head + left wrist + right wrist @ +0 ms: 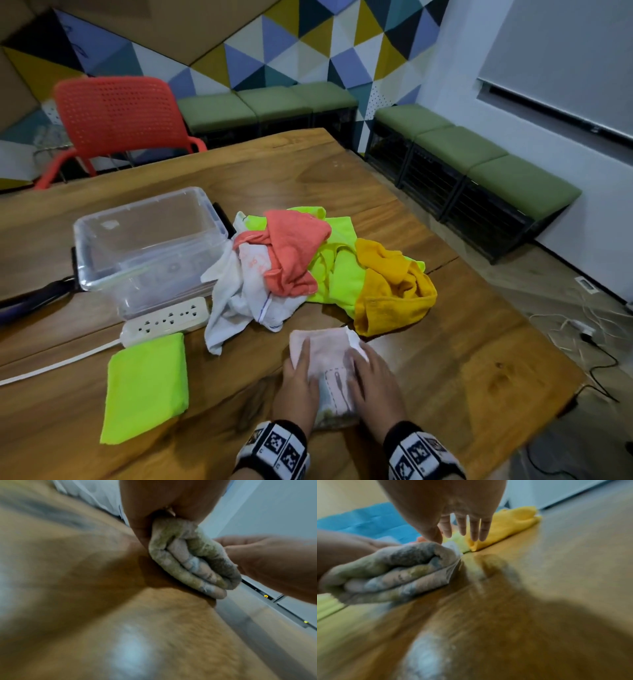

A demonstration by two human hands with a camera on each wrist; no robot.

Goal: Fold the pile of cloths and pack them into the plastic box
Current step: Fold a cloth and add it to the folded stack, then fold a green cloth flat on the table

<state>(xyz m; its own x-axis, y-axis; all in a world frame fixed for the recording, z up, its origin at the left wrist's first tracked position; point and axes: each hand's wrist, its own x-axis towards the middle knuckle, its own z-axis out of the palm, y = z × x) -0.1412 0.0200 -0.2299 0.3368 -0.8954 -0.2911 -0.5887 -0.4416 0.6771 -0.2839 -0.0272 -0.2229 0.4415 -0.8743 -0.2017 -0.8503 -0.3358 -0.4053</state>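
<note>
A folded pale pink cloth [325, 353] lies on the wooden table [445, 359] near its front edge. My left hand [298, 373] lies flat on the cloth's left side and my right hand [371, 373] on its right side, fingers straight. The left wrist view shows the cloth's stacked layers [188, 561] under my left hand [154, 500]. My right hand's fingers [465, 530] are spread beside the cloth [393, 572]. Behind lies a loose pile: white cloth [236, 294], coral cloth [291, 250], neon green cloth [342, 274], mustard cloth [394, 287]. The clear plastic box [161, 274] stands at the left, open.
A folded neon green cloth [147, 383] lies at the front left. A white power strip [164, 322] with its cable sits between that cloth and the box. A red chair [116, 116] stands behind the table. Green benches [479, 164] line the walls.
</note>
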